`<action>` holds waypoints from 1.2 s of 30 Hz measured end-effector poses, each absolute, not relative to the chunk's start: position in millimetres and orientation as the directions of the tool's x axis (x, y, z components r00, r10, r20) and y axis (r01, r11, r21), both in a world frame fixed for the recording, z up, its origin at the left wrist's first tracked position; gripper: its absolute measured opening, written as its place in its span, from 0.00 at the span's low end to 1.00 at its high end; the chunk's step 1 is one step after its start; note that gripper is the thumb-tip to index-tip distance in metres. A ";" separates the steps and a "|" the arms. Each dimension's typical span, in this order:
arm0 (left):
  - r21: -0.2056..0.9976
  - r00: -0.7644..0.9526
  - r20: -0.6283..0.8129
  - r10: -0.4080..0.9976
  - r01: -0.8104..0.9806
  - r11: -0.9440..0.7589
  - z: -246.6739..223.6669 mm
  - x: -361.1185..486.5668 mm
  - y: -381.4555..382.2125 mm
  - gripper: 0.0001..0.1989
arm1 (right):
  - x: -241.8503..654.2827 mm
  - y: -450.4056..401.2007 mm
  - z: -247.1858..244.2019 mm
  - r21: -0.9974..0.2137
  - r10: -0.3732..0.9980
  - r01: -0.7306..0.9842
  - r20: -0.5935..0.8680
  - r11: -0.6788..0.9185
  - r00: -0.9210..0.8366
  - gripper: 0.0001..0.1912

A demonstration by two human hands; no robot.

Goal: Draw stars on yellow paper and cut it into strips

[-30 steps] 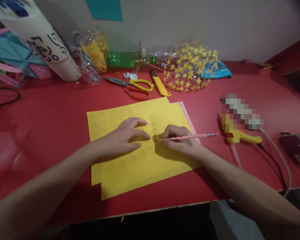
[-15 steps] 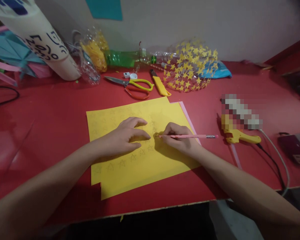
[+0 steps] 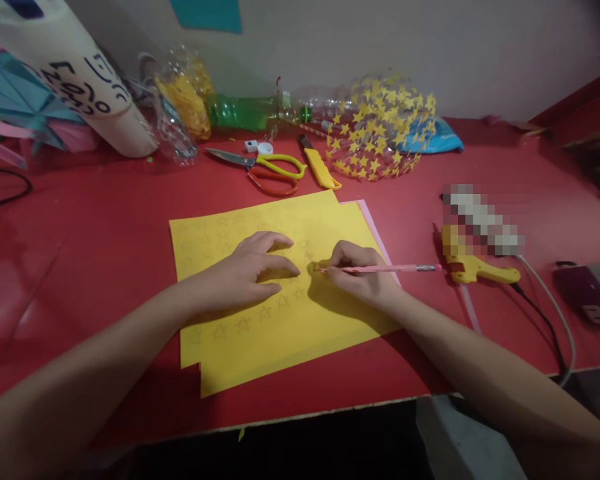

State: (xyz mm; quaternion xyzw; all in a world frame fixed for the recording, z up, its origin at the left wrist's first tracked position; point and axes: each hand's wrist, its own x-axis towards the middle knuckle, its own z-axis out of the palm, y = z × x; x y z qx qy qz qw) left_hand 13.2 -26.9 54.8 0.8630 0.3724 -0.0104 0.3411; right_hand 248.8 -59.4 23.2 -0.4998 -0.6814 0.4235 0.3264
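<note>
Yellow paper [image 3: 260, 353] lies on the red table, with rows of small stars drawn on it in pencil. My left hand [image 3: 253, 270] rests on the sheet, fingers spread and holding nothing. In my right hand [image 3: 357, 270] is a pink pencil [image 3: 405, 268], pinched near its point. The pencil lies low and nearly level, its tip at the paper just right of the drawn stars and its eraser end toward the right. My right fingers partly cover the tip area. A strip of pink paper [image 3: 377, 230] shows under the sheet's right edge.
Behind the paper lie scissors [image 3: 280, 170] and a yellow utility knife [image 3: 320, 167]. A clear dome with yellow stars [image 3: 380, 133], a green bottle [image 3: 245, 112] and a white tumbler [image 3: 95, 87] stand along the wall. To the right are a yellow glue gun [image 3: 480, 269] and its cable.
The pencil has shifted slightly, its eraser end moving a little to the right as my right hand moves it at the paper. My left hand stays in place on the sheet.
</note>
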 end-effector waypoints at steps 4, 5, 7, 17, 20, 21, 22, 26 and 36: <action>0.579 0.723 -0.278 0.632 0.651 -0.491 54.0 12.5 -26.5 0.18 | 249.2 -58.6 23.9 -0.901 0.949 0.400 0.040 0.169 -0.312 0.10; 0.582 0.724 -0.279 0.631 0.650 -0.488 53.6 12.0 -26.4 0.18 | 249.4 -58.4 23.5 -0.902 0.947 0.395 0.044 0.175 -0.319 0.09; 0.591 0.723 -0.280 0.632 0.648 -0.480 52.5 11.1 -26.1 0.18 | 250.0 -58.2 22.5 -0.902 0.943 0.390 0.049 0.182 -0.328 0.09; 0.589 0.728 -0.267 0.631 0.642 -0.492 51.5 11.5 -26.1 0.18 | 249.5 -58.8 23.2 -0.900 0.945 0.403 0.032 0.170 -0.327 0.09; 0.596 0.723 -0.270 0.636 0.644 -0.479 50.8 10.7 -26.3 0.19 | 249.0 -59.4 22.4 -0.898 0.941 0.398 0.048 0.187 -0.335 0.08; 0.597 0.722 -0.269 0.638 0.645 -0.478 50.6 10.5 -26.3 0.19 | 248.9 -59.5 21.8 -0.898 0.940 0.396 0.054 0.194 -0.338 0.08; 0.597 0.721 -0.267 0.639 0.644 -0.478 50.5 10.4 -26.1 0.18 | 248.9 -59.6 21.0 -0.897 0.938 0.394 0.060 0.200 -0.341 0.07; 0.594 0.726 -0.265 0.634 0.641 -0.486 51.8 11.4 -25.5 0.18 | 249.5 -59.8 16.5 -0.891 0.929 0.400 0.061 0.216 -0.365 0.07; 0.594 0.710 -0.292 0.641 0.660 -0.460 55.0 12.7 -27.4 0.20 | 247.5 -62.1 21.2 -0.875 0.920 0.443 0.004 0.193 -0.391 0.08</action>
